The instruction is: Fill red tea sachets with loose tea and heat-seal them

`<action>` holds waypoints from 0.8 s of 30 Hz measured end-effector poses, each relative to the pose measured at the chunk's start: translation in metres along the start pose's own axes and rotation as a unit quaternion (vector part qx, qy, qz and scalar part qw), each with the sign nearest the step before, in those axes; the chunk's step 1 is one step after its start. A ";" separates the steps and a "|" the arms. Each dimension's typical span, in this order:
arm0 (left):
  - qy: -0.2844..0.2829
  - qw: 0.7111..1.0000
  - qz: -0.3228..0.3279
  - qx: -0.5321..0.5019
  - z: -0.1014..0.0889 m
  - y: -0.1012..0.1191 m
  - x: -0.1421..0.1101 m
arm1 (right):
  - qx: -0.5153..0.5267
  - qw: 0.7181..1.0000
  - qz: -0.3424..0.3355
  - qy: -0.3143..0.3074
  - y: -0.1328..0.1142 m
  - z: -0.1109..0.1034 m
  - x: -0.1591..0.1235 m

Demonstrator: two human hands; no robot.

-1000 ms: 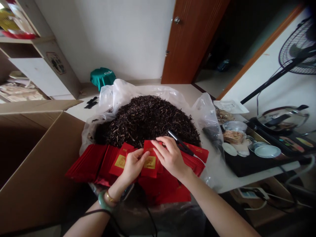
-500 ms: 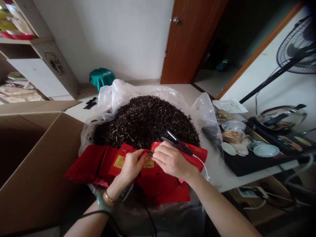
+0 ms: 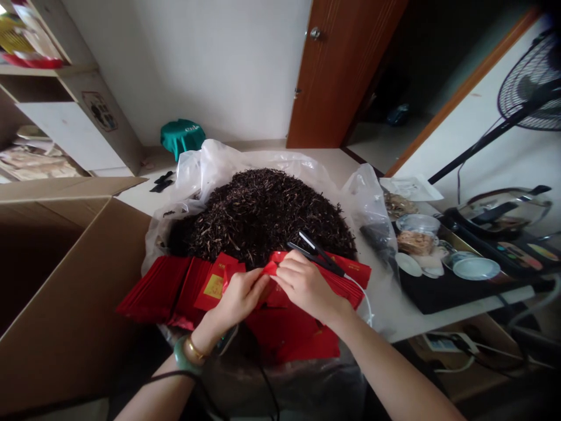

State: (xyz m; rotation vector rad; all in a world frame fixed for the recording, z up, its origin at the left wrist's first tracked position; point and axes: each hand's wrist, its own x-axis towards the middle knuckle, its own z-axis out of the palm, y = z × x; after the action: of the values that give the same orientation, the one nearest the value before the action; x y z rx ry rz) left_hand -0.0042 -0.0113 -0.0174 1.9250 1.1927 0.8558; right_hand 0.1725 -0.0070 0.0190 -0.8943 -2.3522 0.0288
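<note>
Between my two hands is a small red packet (image 3: 270, 269), its upper edge bent over. My left hand (image 3: 242, 292) pinches it from the left, thumb and fingertips together. From the other side my right hand (image 3: 302, 286) grips it with curled fingers. Just beyond my right hand lies a black hair-straightener-like clamp (image 3: 322, 254), its jaws apart, with a white cord. A row of red packets (image 3: 153, 289) stands to the left, and one with a gold label (image 3: 214, 286) lies by my left hand. More red packets (image 3: 289, 333) lie below my hands.
A mound of dark dried tea leaves (image 3: 272, 210) sits on clear plastic sheeting (image 3: 315, 164) behind the packets. An open cardboard box (image 3: 79, 304) stands at left. On the right are a black mat (image 3: 433, 301), dishes (image 3: 475, 268), a glass-lidded pan (image 3: 504, 207) and a fan (image 3: 532, 93).
The packet between my hands lay with its gold label showing; now it is bent and the label is hidden. My right hand's fingers have curled in, uncovering more of the black clamp.
</note>
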 end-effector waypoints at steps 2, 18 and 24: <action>-0.018 0.995 -0.041 -0.084 -0.002 0.001 0.002 | 0.036 0.999 0.002 0.001 0.005 -0.001 0.001; 0.101 0.991 0.015 -0.085 0.005 0.008 -0.002 | 0.108 0.946 0.150 -0.267 -0.005 -0.005 -0.001; 0.118 0.992 0.022 -0.026 0.002 0.006 -0.001 | 0.151 0.951 0.113 -0.244 -0.003 -0.012 0.000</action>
State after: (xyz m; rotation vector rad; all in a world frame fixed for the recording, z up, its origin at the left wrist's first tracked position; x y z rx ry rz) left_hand 0.0001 -0.0152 -0.0135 1.8523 1.2550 1.1517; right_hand 0.1767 -0.0117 0.0295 -1.0863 -2.5677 0.7625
